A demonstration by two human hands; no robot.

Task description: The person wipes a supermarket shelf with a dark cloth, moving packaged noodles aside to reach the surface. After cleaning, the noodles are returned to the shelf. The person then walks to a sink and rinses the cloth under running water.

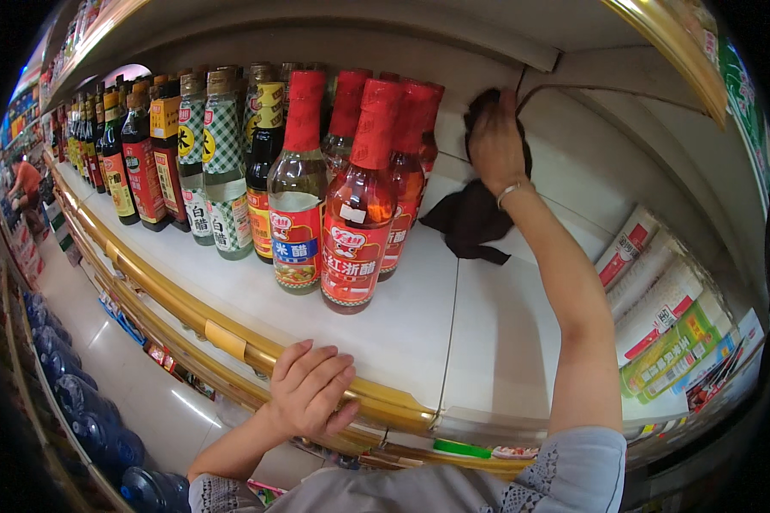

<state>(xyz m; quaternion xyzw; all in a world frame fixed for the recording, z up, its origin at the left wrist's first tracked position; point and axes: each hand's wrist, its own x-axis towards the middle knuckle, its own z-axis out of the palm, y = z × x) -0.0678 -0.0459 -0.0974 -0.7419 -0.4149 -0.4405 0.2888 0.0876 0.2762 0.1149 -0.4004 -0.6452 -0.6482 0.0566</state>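
Note:
My right hand (499, 144), with a bracelet at the wrist, presses a dark cloth (478, 215) against the back panel of a white store shelf (487, 308). Part of the cloth shows above the hand, and the rest hangs down onto the shelf board. At the front, my left hand (313, 388) rests on the gold-coloured edge rail (385, 401), its fingers over the top. Glass vinegar bottles with red-wrapped necks, among them a red one (359, 256) and a clear one (297, 237), stand upright to the left of the cloth.
More bottles (144, 167) line the shelf to the left. Packs of dried noodles (661, 308) stand at the right. Overhead runs another shelf's gold edge (674, 51). Blue water jugs (90, 442) sit across the aisle floor (160, 391), where a person in orange (27, 183) is far off.

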